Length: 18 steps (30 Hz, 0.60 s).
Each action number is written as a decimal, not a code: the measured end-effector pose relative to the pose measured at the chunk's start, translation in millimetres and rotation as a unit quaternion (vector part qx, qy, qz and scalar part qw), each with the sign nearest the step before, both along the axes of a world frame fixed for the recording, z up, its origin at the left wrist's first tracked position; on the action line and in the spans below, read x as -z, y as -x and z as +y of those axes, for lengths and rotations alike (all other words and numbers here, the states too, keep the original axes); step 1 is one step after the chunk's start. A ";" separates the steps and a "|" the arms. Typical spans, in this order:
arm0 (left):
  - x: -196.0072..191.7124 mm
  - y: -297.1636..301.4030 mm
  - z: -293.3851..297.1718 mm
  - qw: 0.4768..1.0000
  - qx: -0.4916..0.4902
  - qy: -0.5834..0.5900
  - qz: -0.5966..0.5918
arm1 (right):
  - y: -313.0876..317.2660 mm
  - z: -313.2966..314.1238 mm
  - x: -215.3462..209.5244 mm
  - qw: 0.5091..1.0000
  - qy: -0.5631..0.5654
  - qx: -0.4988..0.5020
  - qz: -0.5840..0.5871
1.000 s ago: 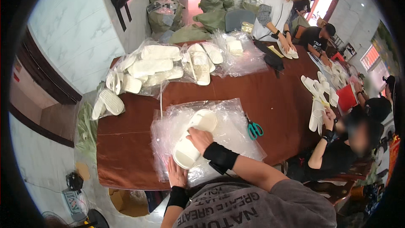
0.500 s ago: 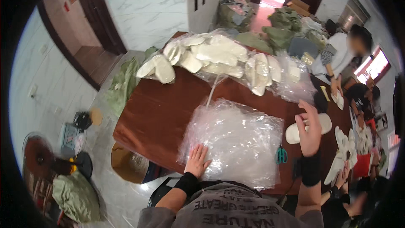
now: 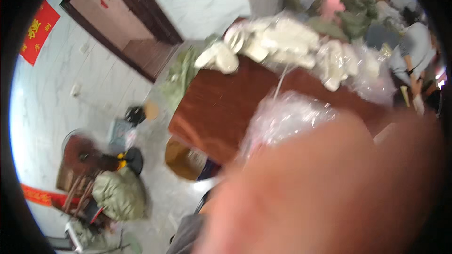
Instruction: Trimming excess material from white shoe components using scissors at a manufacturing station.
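My right hand (image 3: pixel 320 178), large and blurred, is very close to the view and fills its lower right. How its fingers are set does not show. Behind it lies a stack of clear plastic bags (image 3: pixel 292 113) on the brown-covered table (image 3: pixel 221 108); only the far left part shows. The hand hides my left hand, the near side of the table and whatever lies there. White slippers (image 3: pixel 282 40), several of them bagged in clear plastic, are heaped along the table's far edge.
A cardboard box (image 3: pixel 181 162) stands on the floor beside the table's left corner. Farther left are a fan (image 3: pixel 82 155) and a green sack (image 3: pixel 120 195). More sacks (image 3: pixel 358 14) lie by the far doorway. A co-worker (image 3: pixel 416 56) is at the far right.
My right hand has risen from above the table to right in front of the view. The view has swung left, so the table sits farther right. The teal scissors are now hidden.
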<state>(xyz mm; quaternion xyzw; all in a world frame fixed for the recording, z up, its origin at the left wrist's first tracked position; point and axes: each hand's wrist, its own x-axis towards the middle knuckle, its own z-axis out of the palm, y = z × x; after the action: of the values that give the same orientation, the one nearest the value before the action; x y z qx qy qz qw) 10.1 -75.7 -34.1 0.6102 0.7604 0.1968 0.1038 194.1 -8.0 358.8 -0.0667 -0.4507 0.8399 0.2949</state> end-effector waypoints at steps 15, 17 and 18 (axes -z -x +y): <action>-22.8 21.8 -0.2 0.991 0.026 -0.019 -0.127 | 94.4 26.9 -2.3 0.958 -0.266 0.008 -0.109; -33.8 27.5 -6.4 0.988 0.024 -0.051 -0.146 | 98.5 50.3 18.8 0.920 -0.344 -0.101 -0.158; -36.6 32.6 -7.9 0.986 0.016 -0.063 -0.154 | 101.1 70.5 51.9 0.863 -0.406 -0.163 -0.253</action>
<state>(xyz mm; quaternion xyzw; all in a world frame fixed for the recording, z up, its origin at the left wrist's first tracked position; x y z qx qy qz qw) -22.5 -83.7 2.5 0.5897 0.7118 0.3342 0.1839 93.0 62.5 306.8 -0.0770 -0.8151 0.5733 0.0313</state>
